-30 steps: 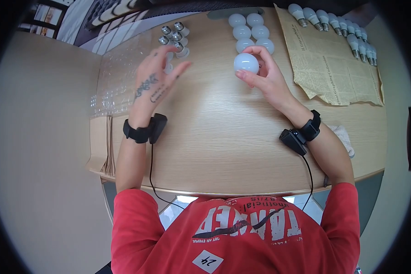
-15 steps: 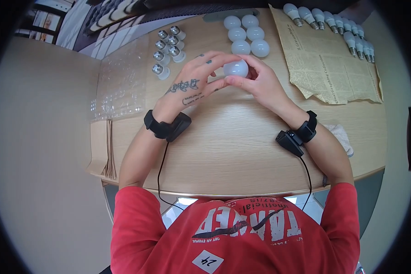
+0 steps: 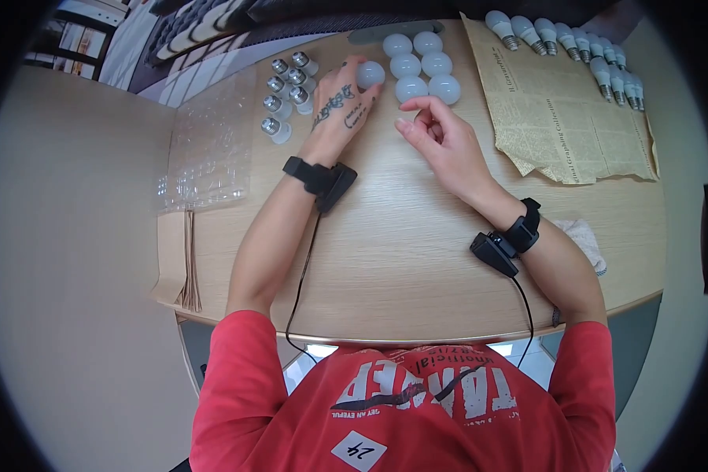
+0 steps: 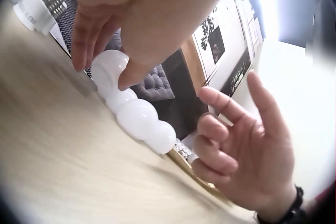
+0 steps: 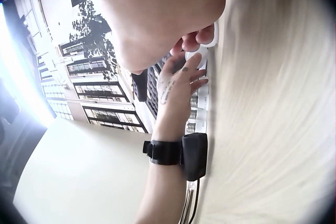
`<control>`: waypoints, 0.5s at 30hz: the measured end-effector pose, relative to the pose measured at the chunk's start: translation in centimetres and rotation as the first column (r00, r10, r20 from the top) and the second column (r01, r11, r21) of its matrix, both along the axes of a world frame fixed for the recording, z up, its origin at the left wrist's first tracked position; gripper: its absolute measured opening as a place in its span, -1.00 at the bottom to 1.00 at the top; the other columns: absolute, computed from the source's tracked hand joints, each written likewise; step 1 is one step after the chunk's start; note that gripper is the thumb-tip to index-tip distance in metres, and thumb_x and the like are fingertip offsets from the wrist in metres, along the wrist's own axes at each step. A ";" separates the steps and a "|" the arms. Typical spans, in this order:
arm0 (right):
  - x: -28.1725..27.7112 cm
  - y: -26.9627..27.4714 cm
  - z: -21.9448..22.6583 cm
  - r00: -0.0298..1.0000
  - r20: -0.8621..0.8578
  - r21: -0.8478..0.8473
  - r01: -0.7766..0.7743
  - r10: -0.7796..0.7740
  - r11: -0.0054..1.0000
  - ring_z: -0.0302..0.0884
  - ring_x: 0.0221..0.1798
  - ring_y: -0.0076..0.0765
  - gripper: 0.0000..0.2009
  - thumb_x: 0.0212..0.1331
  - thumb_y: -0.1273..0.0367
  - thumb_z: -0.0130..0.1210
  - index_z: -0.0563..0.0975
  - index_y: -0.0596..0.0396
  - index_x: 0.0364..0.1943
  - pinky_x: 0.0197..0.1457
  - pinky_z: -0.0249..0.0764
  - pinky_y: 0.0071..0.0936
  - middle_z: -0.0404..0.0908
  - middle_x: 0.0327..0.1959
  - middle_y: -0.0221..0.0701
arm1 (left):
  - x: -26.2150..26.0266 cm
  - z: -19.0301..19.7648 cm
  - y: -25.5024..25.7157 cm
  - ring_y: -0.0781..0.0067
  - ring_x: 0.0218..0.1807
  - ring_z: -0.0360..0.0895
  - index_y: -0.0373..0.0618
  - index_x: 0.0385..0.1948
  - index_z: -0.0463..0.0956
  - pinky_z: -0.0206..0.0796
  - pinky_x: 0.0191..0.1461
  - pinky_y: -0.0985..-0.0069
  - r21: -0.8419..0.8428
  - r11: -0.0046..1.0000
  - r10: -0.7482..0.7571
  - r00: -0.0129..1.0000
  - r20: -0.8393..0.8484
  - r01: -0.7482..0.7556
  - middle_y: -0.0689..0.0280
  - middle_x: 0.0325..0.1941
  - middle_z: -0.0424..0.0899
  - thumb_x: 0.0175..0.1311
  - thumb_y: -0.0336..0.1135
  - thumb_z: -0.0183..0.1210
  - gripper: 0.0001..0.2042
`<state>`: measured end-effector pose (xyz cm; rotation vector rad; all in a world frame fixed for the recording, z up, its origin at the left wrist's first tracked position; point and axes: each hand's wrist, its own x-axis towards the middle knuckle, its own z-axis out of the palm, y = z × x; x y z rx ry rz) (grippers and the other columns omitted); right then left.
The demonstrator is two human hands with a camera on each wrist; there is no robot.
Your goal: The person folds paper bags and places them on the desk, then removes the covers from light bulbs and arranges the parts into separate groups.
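Observation:
In the head view the left hand (image 3: pixel 340 106) grips a round white bulb cover (image 3: pixel 370 75), just left of two columns of similar white globes (image 3: pixel 405 66). The left wrist view shows that hand's fingers and thumb around the white globe (image 4: pixel 107 69) near the tabletop. The right hand (image 3: pixel 447 145) hangs above the table in front of the columns, fingers loosely bent, holding nothing. Several white bulb bases with metal screw caps (image 3: pixel 271 126) stand left of the left hand.
A clear plastic tray (image 3: pixel 208 149) lies at the left, above folded brown paper (image 3: pixel 177 259). At the right, printed brown paper (image 3: pixel 558 118) bears several assembled bulbs (image 3: pixel 527 31). A light cloth (image 3: pixel 582 240) lies beside the right forearm.
The white globe has gone from the right hand to the left hand, which carried it left and away toward the globe columns. The right hand has let go, its fingers now empty.

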<state>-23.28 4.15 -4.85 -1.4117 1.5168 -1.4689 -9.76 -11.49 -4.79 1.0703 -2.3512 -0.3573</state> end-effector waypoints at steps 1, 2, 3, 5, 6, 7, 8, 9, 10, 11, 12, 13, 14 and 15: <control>0.0 0.0 0.0 1.000 0.001 0.003 -0.008 0.008 1.000 0.32 -0.47 -0.62 -0.64 0.29 0.15 0.26 0.56 0.12 -0.02 -0.38 0.32 -0.55 0.40 -0.54 -0.53 | -0.3 -0.3 -0.3 0.05 -0.07 0.71 -0.15 0.07 0.52 0.52 -0.01 0.26 0.004 1.000 0.018 1.000 0.001 -0.018 0.01 -0.10 0.73 0.17 -0.21 0.35 -0.56; 0.0 0.0 -0.1 1.000 0.003 0.004 -0.017 0.017 1.000 0.32 -0.47 -0.62 -0.64 0.29 0.16 0.26 0.56 0.12 -0.02 -0.38 0.32 -0.55 0.40 -0.54 -0.53 | -0.6 -0.2 -0.4 -0.01 -0.06 0.70 -0.15 0.06 0.51 0.51 0.01 0.23 0.007 0.999 0.036 0.999 0.002 -0.036 -0.02 -0.09 0.72 0.18 -0.21 0.34 -0.57; 0.1 0.0 -0.2 1.000 0.004 0.005 -0.027 0.027 1.000 0.32 -0.47 -0.62 -0.64 0.30 0.16 0.26 0.56 0.12 -0.02 -0.38 0.32 -0.56 0.40 -0.54 -0.53 | -0.8 -0.1 -0.5 -0.04 -0.04 0.69 -0.16 0.07 0.51 0.50 0.03 0.21 0.017 0.998 0.055 0.998 0.013 -0.055 -0.02 -0.08 0.72 0.18 -0.21 0.34 -0.57; 0.1 0.0 -0.1 0.999 0.019 0.013 -0.047 0.047 0.999 0.32 -0.47 -0.62 -0.65 0.30 0.17 0.26 0.55 0.12 -0.02 -0.37 0.32 -0.56 0.40 -0.53 -0.53 | -1.4 0.1 -0.6 -0.10 -0.01 0.67 -0.16 0.07 0.50 0.48 0.07 0.16 0.038 0.995 0.092 0.995 0.035 -0.093 -0.03 -0.06 0.72 0.19 -0.21 0.33 -0.56; 0.1 0.0 -0.1 0.998 0.025 0.017 -0.056 0.056 0.998 0.32 -0.47 -0.62 -0.65 0.30 0.17 0.26 0.55 0.12 -0.01 -0.37 0.32 -0.56 0.40 -0.53 -0.53 | -1.5 0.1 -0.8 -0.10 -0.01 0.67 -0.17 0.08 0.50 0.48 0.07 0.16 0.021 0.996 0.088 0.995 0.037 -0.089 -0.03 -0.07 0.72 0.19 -0.21 0.33 -0.56; 0.1 0.1 -0.1 0.998 0.024 0.017 -0.059 0.059 0.998 0.32 -0.46 -0.62 -0.65 0.30 0.17 0.26 0.55 0.13 -0.01 -0.36 0.32 -0.56 0.40 -0.53 -0.53 | -1.6 -0.1 -1.1 -0.10 0.00 0.66 -0.17 0.08 0.49 0.48 0.07 0.16 0.004 0.996 0.084 0.996 0.039 -0.085 -0.04 -0.07 0.72 0.19 -0.21 0.33 -0.56; 0.1 0.1 -0.1 0.998 0.022 0.017 -0.061 0.061 0.998 0.32 -0.46 -0.62 -0.65 0.30 0.17 0.26 0.55 0.13 -0.01 -0.36 0.32 -0.56 0.40 -0.53 -0.53 | -1.7 -0.2 -1.3 -0.11 0.00 0.66 -0.17 0.09 0.49 0.47 0.07 0.16 -0.014 0.997 0.080 0.996 0.040 -0.079 -0.04 -0.08 0.72 0.20 -0.21 0.34 -0.55; 0.0 0.1 -0.1 0.998 0.020 0.015 -0.062 0.062 0.998 0.32 -0.46 -0.61 -0.65 0.30 0.18 0.25 0.55 0.13 -0.01 -0.35 0.32 -0.56 0.40 -0.53 -0.53 | -1.8 -0.2 -1.5 -0.11 -0.01 0.66 -0.17 0.09 0.48 0.47 0.07 0.16 -0.055 0.994 0.092 0.995 0.043 -0.090 -0.04 -0.09 0.71 0.20 -0.21 0.33 -0.55; 0.0 0.1 -0.1 0.998 0.020 0.018 -0.064 0.064 0.998 0.32 -0.46 -0.61 -0.65 0.30 0.18 0.25 0.55 0.13 -0.01 -0.35 0.33 -0.56 0.40 -0.53 -0.53 | -1.9 -0.3 -1.6 -0.11 -0.01 0.66 -0.18 0.10 0.48 0.47 0.06 0.15 -0.095 0.990 0.105 0.993 0.046 -0.101 -0.04 -0.09 0.71 0.20 -0.21 0.33 -0.55; -0.1 0.1 -0.1 0.998 0.020 0.021 -0.067 0.066 0.998 0.32 -0.46 -0.61 -0.65 0.30 0.18 0.25 0.54 0.14 -0.01 -0.34 0.33 -0.56 0.40 -0.52 -0.53 | -1.9 -0.4 -1.7 -0.12 -0.02 0.66 -0.18 0.10 0.47 0.47 0.06 0.15 -0.136 0.984 0.119 0.992 0.048 -0.112 -0.04 -0.10 0.71 0.21 -0.22 0.33 -0.54; -0.1 0.1 -0.1 0.997 0.021 0.024 -0.069 0.069 0.997 0.32 -0.45 -0.61 -0.65 0.30 0.18 0.25 0.54 0.14 -0.01 -0.34 0.33 -0.55 0.40 -0.52 -0.52 | -1.9 -0.5 -2.1 -0.16 -0.02 0.64 -0.19 0.11 0.47 0.47 0.05 0.12 -0.111 0.989 0.104 0.994 0.033 -0.100 -0.08 -0.10 0.69 0.21 -0.24 0.32 -0.55; -0.1 0.1 -0.1 0.997 0.020 0.023 -0.070 0.069 0.997 0.32 -0.45 -0.60 -0.65 0.30 0.18 0.25 0.54 0.14 -0.01 -0.33 0.33 -0.55 0.40 -0.52 -0.52 | -1.9 -0.7 -2.6 -0.20 -0.01 0.63 -0.20 0.11 0.46 0.47 0.04 0.09 -0.086 0.992 0.089 0.996 0.018 -0.087 -0.12 -0.09 0.67 0.21 -0.27 0.31 -0.55; 0.0 0.1 -0.1 0.997 0.019 0.025 -0.071 0.070 0.997 0.33 -0.45 -0.60 -0.65 0.30 0.18 0.25 0.54 0.14 -0.01 -0.33 0.33 -0.55 0.40 -0.51 -0.52 | -2.0 -0.6 -2.8 -0.24 -0.01 0.62 -0.20 0.11 0.45 0.47 0.04 0.07 -0.060 0.995 0.075 0.997 0.003 -0.075 -0.16 -0.08 0.66 0.21 -0.30 0.30 -0.56; 0.0 0.1 -0.1 0.997 0.018 0.026 -0.072 0.072 0.997 0.33 -0.45 -0.60 -0.65 0.30 0.19 0.25 0.54 0.14 -0.01 -0.33 0.33 -0.54 0.41 -0.51 -0.52 | -2.1 -0.5 -2.8 -0.24 -0.01 0.62 -0.21 0.12 0.45 0.47 0.04 0.07 -0.027 0.996 0.084 0.996 0.010 -0.084 -0.16 -0.08 0.66 0.21 -0.30 0.30 -0.56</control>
